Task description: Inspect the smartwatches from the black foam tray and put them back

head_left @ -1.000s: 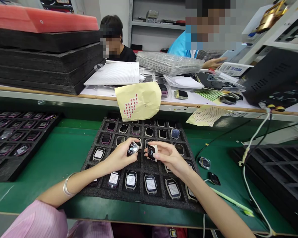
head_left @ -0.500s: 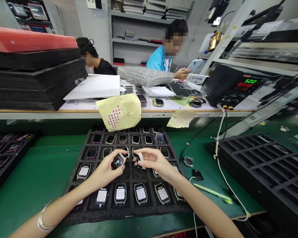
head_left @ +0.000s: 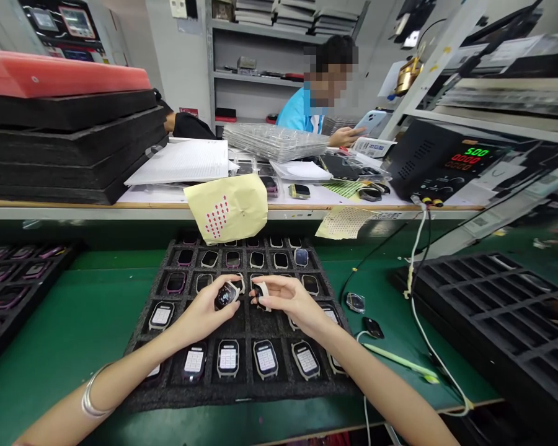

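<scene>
My left hand (head_left: 214, 310) is closed round a smartwatch case (head_left: 225, 295), whose dark screen shows a lit face tilted towards me. A second strapless smartwatch (head_left: 261, 293), pale-edged and seen nearly side-on, is pinched between the thumb and fingers of my right hand (head_left: 286, 300). Both hands hover over a black foam tray (head_left: 242, 390) divided into square compartments. Several watch cases lie in it. Those in the nearest row, such as one watch (head_left: 227, 358), show white keypad-like screens; the farther rows have dark screens. My forearms hide some compartments.
At right stand a black compartment tray (head_left: 493, 316), a green pen-like stick (head_left: 400, 362), a small black piece (head_left: 372, 327) and a white cable (head_left: 411, 248). Another watch tray (head_left: 23, 279) is at left. A power supply (head_left: 441, 161) sits on the shelf; two people are behind it.
Both hands keep hold of their watches with only slight movement. The view has shifted a little. At the back left, the person in black has lowered their head behind the foam stack.
</scene>
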`<state>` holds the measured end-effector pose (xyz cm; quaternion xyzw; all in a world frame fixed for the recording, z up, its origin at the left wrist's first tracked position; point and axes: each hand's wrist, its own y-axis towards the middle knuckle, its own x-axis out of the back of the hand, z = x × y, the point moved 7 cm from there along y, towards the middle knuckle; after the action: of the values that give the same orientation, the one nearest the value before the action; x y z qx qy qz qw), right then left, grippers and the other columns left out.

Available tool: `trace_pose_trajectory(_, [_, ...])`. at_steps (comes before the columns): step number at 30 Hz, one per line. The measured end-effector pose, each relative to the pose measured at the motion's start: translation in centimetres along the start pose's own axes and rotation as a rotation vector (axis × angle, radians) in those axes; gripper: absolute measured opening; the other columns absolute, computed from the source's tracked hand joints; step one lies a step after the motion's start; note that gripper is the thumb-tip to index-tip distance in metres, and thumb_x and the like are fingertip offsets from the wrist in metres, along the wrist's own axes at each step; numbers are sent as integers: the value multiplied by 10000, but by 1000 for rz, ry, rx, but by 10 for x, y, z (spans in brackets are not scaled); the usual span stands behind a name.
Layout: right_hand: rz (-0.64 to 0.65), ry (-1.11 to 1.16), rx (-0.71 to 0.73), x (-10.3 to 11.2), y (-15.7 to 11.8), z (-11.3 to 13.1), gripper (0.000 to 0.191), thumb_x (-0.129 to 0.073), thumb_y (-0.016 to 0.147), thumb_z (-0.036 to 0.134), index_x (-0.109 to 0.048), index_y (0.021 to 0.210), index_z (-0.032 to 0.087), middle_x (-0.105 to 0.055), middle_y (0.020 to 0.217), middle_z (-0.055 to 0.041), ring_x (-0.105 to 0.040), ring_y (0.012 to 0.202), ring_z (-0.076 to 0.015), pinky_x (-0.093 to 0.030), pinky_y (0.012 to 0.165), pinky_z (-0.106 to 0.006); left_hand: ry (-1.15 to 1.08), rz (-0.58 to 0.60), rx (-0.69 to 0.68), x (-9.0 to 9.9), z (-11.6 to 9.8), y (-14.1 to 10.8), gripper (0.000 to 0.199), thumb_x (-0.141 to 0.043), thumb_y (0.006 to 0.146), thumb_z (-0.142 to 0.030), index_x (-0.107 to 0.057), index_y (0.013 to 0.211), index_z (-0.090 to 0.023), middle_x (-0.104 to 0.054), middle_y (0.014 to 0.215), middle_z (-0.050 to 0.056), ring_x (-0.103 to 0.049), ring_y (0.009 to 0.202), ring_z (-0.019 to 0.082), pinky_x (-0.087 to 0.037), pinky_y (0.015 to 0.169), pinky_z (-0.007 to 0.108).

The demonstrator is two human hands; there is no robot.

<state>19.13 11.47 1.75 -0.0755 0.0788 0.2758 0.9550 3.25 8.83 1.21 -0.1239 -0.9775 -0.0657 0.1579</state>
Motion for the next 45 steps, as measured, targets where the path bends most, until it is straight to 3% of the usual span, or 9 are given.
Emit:
trace_pose_trajectory(6, [-24,-17,-11,-1,-1,2,411,-808,679,277,-700,1066,189,-723,959,-87,-677,856,-219,-516,778,-338,34,-92,-37,12,-5,0,375,-548,786,-186,-537,1160,-202,-620,1152,53,-543,1116,226,-401,979,347])
trace_pose_trajectory(23, [-23,-14,17,-1,-1,4,383,-800,694,262,-705,1059,193,-725,965,-86,-673,859,-224,-507,753,-326,90,-72,-69,10,-10,-2,312,-527,787,-144,-522,1095,-191,-608,1042,37,-566,995,196,-436,877,297])
trace_pose_trajectory(26, [34,45,-13,-6,-1,0,371,-783,728,261,-689,1081,194,-723,980,-85,-680,858,-215,-506,808,-341,-13,-53,1,7,-4,-1,336,-568,794,-194,-502,1123,-192,-585,1000,32,-589,858,167,-480,774,285])
trace_pose_trajectory(29, [90,160,-76,-10,1,-5,394,-730,791,247,-632,1167,190,-708,1038,-96,-665,955,-229,-505,875,-390,-277,30,148,-1,6,1,459,-623,769,-260,-437,1178,-170,-560,867,15,-574,669,136,-493,585,266])
trace_pose_trajectory(33, [82,304,-178,-9,5,-13,366,-636,862,219,-579,1218,157,-697,1071,-129,-634,1059,-256,-470,955,-468,-582,19,284,-3,13,4,457,-626,711,-194,-452,1130,-145,-591,873,43,-618,788,186,-529,622,297])
trace_pose_trajectory(37, [73,375,-184,-8,8,-15,391,-607,847,166,-558,1234,141,-685,1102,-145,-622,1088,-274,-436,994,-502,-655,1,288,-1,11,4,433,-600,684,-138,-488,1102,-150,-607,912,42,-626,815,177,-544,729,334])
trace_pose_trajectory(45, [72,293,-69,-9,7,-12,444,-627,818,151,-543,1253,166,-685,1111,-126,-632,1068,-298,-498,922,-515,-611,-5,184,1,4,3,444,-559,678,-103,-497,1114,-159,-599,858,24,-611,815,172,-559,702,322])
